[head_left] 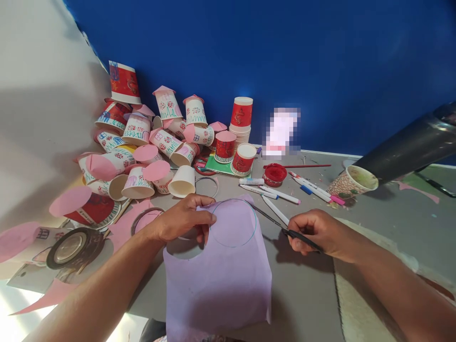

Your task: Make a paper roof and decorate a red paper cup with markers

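Note:
A sheet of purple paper (221,280) hangs from my left hand (192,218), pinched between thumb and fingers at its upper left. A round piece has been cut out of its left side, and a circle is drawn in a thin blue-green line near the top. My right hand (308,232) is closed around the handles of black scissors (270,218). Their blades point up and left, with the tips at the paper's top edge by the drawn circle. Whether the blades are parted is hard to make out.
Decorated paper cups (137,128) with pink paper tops pile up at the left. Markers (281,194), a red round container (275,175) and a stack of cups (241,114) stand farther back. A patterned cup (351,183) leans beside a dark cylinder (409,142). Tape rolls (67,247) lie left.

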{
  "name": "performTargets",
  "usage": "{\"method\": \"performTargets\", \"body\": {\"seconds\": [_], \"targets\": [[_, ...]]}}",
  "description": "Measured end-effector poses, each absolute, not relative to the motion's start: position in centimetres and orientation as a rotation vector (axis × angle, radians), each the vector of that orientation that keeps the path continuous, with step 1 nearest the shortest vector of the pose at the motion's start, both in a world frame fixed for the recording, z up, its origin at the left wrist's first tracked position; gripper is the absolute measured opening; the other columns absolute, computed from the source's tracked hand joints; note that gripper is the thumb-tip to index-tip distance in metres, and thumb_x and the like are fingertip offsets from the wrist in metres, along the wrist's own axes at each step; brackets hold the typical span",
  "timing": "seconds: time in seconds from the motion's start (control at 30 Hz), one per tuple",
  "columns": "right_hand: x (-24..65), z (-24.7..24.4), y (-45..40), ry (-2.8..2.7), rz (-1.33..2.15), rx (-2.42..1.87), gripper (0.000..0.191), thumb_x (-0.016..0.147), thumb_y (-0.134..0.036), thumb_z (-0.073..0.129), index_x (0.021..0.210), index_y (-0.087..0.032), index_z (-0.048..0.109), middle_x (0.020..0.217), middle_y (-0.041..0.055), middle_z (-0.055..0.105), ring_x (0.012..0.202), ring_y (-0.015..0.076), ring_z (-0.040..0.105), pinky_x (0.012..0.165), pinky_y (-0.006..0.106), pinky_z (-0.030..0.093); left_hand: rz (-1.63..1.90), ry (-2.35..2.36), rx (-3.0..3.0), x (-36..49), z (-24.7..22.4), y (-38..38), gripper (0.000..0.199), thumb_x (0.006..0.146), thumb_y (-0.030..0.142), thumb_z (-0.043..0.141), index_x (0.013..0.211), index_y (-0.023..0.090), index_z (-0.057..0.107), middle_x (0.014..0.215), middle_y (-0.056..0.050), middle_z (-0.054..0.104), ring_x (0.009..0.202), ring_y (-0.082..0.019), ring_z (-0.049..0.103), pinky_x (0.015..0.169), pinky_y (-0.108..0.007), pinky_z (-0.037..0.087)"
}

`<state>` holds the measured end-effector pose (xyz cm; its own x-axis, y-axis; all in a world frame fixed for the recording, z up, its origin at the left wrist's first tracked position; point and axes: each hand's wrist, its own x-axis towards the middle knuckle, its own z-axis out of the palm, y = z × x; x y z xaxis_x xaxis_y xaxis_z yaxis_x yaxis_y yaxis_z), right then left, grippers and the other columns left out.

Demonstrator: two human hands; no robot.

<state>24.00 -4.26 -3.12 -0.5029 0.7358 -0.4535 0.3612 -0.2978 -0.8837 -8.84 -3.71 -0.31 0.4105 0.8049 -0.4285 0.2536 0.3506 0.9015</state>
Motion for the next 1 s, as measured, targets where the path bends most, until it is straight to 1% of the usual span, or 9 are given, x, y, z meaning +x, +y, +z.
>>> {"method": "performTargets", "body": {"seconds": [0.17,0.33,0.53,0.67,0.77,1.0], "targets": [[24.5,-3.0,-4.2,-1.720,1.937,-1.321,0.037,0.070,-0.048,0.085,0.064,-0.019,0.064,0.066,0.0008,0.067,0.059,0.0121,0.054,0.054,0.024,0.040,0.446,1.095,1.159,-8.4,-0.2,-3.8,0.019,0.069,0.028,0.072,0.064,0.019,0.056,0.047,-0.001,0.063,0.041,-0.013,0.060,0.042,-0.019,0.041],[24.2,-2.7,-4.1,-1.714,2.014,-1.311,0.037,0.069,-0.047,0.087,0.065,-0.018,0.064,0.064,-0.0006,0.065,0.059,0.0111,0.053,0.055,0.023,0.041,0.385,1.061,1.200,-8.3,-0.6,-3.7,0.018,0.070,0.029,0.070,0.066,0.018,0.056,0.051,0.001,0.065,0.044,-0.012,0.063,0.046,-0.019,0.047],[24.2,-2.9,-4.0,-1.722,2.000,-1.279,0.040,0.071,-0.053,0.084,0.068,-0.018,0.066,0.065,-0.0004,0.065,0.059,0.0113,0.052,0.057,0.024,0.042,0.381,1.019,1.212,-8.6,-1.3,-3.5,0.017,0.072,0.029,0.069,0.069,0.017,0.057,0.053,-0.001,0.067,0.046,-0.014,0.066,0.046,-0.020,0.050],[24.3,-2.9,-4.0,-1.735,1.999,-1.273,0.040,0.072,-0.052,0.084,0.068,-0.017,0.065,0.065,-0.0008,0.065,0.060,0.0110,0.052,0.058,0.024,0.042,0.386,0.999,1.202,-8.7,-1.5,-3.5,0.017,0.072,0.029,0.069,0.070,0.017,0.057,0.053,-0.001,0.066,0.046,-0.015,0.066,0.045,-0.021,0.051],[24.3,-2.8,-4.1,-1.732,1.994,-1.293,0.041,0.072,-0.052,0.085,0.067,-0.018,0.063,0.067,-0.0012,0.064,0.061,0.0109,0.052,0.059,0.023,0.042,0.391,0.991,1.191,-8.6,-1.5,-3.4,0.018,0.072,0.029,0.070,0.069,0.017,0.057,0.052,-0.001,0.065,0.046,-0.015,0.066,0.045,-0.021,0.050],[24.4,-2.7,-4.1,-1.802,1.929,-1.354,0.048,0.068,-0.060,0.084,0.067,-0.018,0.062,0.068,-0.0004,0.064,0.062,0.0126,0.054,0.059,0.025,0.041,0.392,1.000,1.196,-8.6,-1.4,-3.4,0.019,0.071,0.029,0.070,0.068,0.017,0.056,0.051,-0.002,0.064,0.044,-0.014,0.063,0.045,-0.021,0.050]]}}
